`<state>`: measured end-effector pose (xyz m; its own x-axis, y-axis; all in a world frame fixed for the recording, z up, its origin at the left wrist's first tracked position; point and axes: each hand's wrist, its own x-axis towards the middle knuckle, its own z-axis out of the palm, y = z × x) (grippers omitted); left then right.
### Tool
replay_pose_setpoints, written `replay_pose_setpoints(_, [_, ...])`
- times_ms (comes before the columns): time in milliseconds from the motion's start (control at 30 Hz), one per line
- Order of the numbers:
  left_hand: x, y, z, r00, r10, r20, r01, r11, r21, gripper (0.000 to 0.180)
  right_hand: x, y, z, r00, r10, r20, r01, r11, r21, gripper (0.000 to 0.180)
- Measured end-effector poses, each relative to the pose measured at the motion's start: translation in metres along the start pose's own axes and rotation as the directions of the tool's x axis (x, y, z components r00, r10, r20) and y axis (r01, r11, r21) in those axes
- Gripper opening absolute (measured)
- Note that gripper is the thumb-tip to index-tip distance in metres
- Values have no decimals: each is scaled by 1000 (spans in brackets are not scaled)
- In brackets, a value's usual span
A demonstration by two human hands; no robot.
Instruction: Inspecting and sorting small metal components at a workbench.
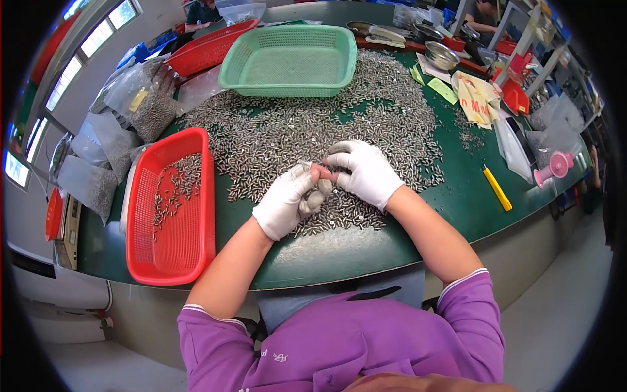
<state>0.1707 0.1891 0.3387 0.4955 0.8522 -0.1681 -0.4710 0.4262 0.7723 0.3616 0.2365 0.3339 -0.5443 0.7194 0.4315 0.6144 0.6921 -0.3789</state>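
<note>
A red basket (175, 245) sat near the table's (450, 209) front left corner, a green basket (287, 57) farther back. Left hand (287, 201) met right hand (367, 173); I couldn't tell their half-hidden grip.

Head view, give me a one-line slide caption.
Gloved hands close together over small metal pieces spread across a green table, a red basket to the left.

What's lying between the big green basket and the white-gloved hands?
In the head view, lots of small metal pieces lie there, spread from the green basket to the left hand and right hand.
</note>
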Motion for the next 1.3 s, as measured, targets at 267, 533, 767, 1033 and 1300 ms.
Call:
replay_pose_setpoints(267, [-2, 4, 3, 996, -63, -67, 60, 997, -46, 23, 4, -3, 8, 1000, 20, -18, -21, 998, -59, 10])
replay_pose_setpoints(533, [0, 3, -4, 991, 4, -131, -19, 994, -108, 21, 3, -11, 0, 1000, -29, 6, 29, 999, -28, 13])
replay_pose_setpoints(767, [2, 2, -5, 983, 30, -182, -49, 994, -99, 16, 6, -4, -1, 996, -39, -79, 37, 999, -26, 9])
replay_pose_setpoints(1033, [3, 0, -6, 991, 40, -126, -55, 992, -117, 13, 3, -9, -1, 999, -31, 40, 33, 998, -46, 15])
replay_pose_setpoints(1300, [2, 3, -2, 995, -19, -98, 11, 996, -86, 13, 5, -10, -12, 981, 127, -146, -68, 934, 351, 14])
